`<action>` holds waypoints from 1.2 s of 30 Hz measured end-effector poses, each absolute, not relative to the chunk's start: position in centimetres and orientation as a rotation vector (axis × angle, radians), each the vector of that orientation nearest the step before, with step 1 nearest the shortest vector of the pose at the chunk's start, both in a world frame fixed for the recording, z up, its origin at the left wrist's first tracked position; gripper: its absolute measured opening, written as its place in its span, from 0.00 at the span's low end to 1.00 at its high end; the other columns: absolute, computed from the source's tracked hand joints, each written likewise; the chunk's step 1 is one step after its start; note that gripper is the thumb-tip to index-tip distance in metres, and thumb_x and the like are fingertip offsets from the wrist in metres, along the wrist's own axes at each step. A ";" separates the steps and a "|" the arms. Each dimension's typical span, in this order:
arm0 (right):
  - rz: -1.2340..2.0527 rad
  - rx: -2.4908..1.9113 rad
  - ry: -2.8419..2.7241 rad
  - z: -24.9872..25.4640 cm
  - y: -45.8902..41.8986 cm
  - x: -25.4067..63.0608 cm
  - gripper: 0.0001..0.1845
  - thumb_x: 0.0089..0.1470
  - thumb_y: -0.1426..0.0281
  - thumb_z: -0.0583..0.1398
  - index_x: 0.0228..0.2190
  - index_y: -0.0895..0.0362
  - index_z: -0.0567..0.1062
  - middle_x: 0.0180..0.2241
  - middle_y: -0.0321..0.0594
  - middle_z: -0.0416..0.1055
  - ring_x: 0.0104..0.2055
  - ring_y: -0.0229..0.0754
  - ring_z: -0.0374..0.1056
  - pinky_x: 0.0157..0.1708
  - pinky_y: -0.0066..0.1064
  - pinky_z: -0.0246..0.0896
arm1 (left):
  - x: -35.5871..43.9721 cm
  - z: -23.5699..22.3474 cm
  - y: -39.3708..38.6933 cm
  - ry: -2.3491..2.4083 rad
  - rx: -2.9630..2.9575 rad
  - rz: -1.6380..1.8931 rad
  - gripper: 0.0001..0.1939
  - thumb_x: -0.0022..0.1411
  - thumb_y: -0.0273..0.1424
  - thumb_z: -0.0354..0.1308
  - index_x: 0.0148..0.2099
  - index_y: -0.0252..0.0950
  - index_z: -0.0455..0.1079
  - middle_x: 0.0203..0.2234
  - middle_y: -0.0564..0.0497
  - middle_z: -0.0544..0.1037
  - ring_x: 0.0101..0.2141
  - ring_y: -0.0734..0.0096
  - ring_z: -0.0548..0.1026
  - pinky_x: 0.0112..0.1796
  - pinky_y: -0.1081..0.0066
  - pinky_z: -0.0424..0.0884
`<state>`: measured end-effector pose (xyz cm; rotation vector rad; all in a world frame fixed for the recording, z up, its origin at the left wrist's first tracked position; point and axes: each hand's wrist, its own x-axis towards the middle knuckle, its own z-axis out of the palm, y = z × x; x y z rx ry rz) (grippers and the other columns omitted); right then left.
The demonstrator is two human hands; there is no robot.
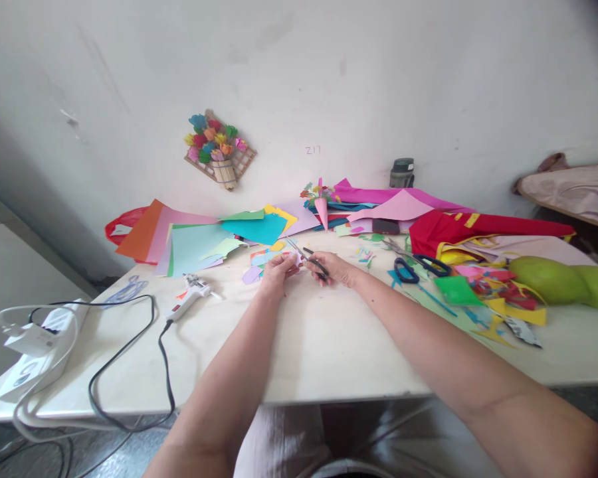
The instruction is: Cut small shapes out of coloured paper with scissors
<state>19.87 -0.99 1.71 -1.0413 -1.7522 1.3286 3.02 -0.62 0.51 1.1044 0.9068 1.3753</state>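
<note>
My right hand (325, 265) is closed around the black handles of a pair of scissors (296, 246), whose open blades point up and to the left. Close beside it, my left hand (280, 271) pinches a small piece of pale pinkish-purple paper (299, 256) near the blades. The fingers partly hide this piece. Just behind my left hand lie small cut paper pieces (253, 274) in purple, blue and orange. Small paper scraps (365, 255) are scattered to the right of my right hand.
A glue gun (187, 300) with a black cord lies at left, near a power strip (44, 352). Coloured sheets (194, 244) line the back. At right are large blue-handled scissors (418, 267), paper scraps, red fabric (483, 229) and a green rounded object (553, 280).
</note>
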 end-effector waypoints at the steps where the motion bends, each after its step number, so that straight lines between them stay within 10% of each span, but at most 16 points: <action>1: 1.328 -1.039 -1.749 1.7 -1.0 19.9 0.14 0.49 0.60 0.60 0.30 0.58 0.66 0.17 0.30 0.66 0.14 0.29 0.61 0.09 0.19 0.46 | 3.0 0.5 -0.6 0.905 1.102 1.375 0.16 0.39 0.40 0.68 0.25 0.33 0.70 0.22 0.50 0.74 0.25 0.73 0.72 0.35 0.68 0.71; 36: 1.331 -1.054 -1.759 1.8 -1.2 19.5 0.15 0.50 0.58 0.58 0.29 0.58 0.65 0.17 0.29 0.64 0.13 0.29 0.60 0.08 0.19 0.45 | 3.1 0.5 -0.6 0.878 1.081 1.401 0.16 0.39 0.39 0.68 0.26 0.32 0.70 0.22 0.50 0.75 0.26 0.73 0.73 0.37 0.67 0.71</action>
